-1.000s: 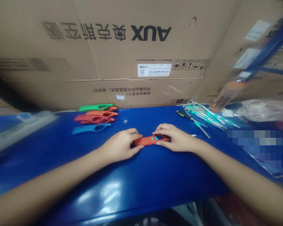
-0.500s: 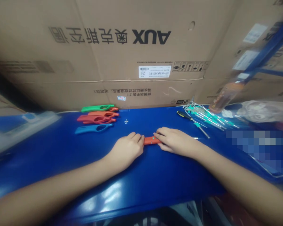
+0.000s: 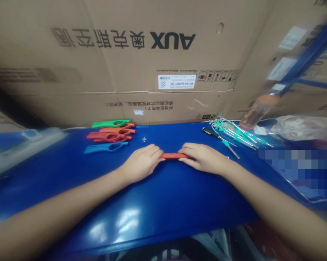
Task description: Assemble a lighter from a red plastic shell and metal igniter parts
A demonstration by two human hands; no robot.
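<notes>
An orange lighter casing (image 3: 172,156) spans the gap between my two hands, held level just over the blue table, with its narrow edge showing. My left hand (image 3: 143,163) is closed on its left end. My right hand (image 3: 203,158) pinches the other end, thumb below and fingers above. Both ends are hidden by the fingers. Left of the hands lie similar casings: a green casing (image 3: 98,124), several orange-red casings (image 3: 98,136) in a heap and a blue casing (image 3: 94,149). Some tiny pale pieces (image 3: 144,139), too small to name, lie beyond my left hand.
At the back right lies a pile of metal rods with turquoise parts (image 3: 235,133), beside a black-and-yellow screwdriver (image 3: 211,132). An orange-tinted bottle (image 3: 258,112) and a white plastic bag (image 3: 307,127) are farther right. A large cardboard box (image 3: 141,65) walls off the back of the blue table (image 3: 163,203).
The orange casing has turned about its length, from its wider face to a narrow edge. Both hands have shifted their grip slightly. The whole view has moved a little.
</notes>
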